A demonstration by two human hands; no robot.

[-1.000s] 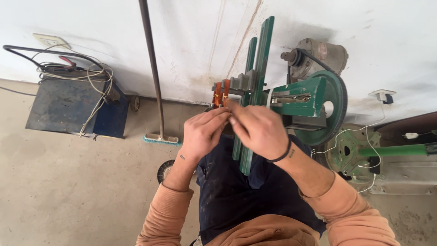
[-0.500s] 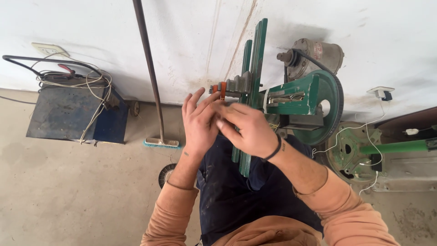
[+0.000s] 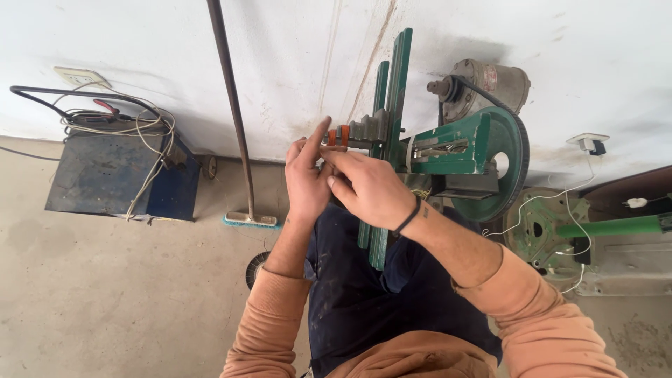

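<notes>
A small orange piece (image 3: 338,135) sits on the end of a grey metal shaft (image 3: 365,130) that sticks out sideways from a green machine (image 3: 448,150). The shaft's long axis runs left to right across the view, and the orange piece is at its free, left end, up near the white wall (image 3: 140,49).

Both hands meet at that end. The left hand (image 3: 308,178) comes up from below, fingers loosely spread, its index finger raised and touching the orange piece from the left; it does not close around anything. The right hand (image 3: 371,189) lies just beside it, to the right and slightly below, fingers curled and pinched toward the same spot. Whether it grips something small there I cannot tell, as the fingertips hide it. The left hand is the nearer of the two to the orange piece.

Two upright green bars (image 3: 388,140) stand right of the shaft end and run down between the person's knees. Behind them are a large green wheel (image 3: 500,164) and a grey motor (image 3: 490,84).

Further out, a broom (image 3: 238,140) leans against the wall, its head on the floor (image 3: 105,294). At the far left stands a blue metal box (image 3: 112,175) with loose cables (image 3: 119,122) piled on top of it. Nothing I can make out lies inside any container.
</notes>
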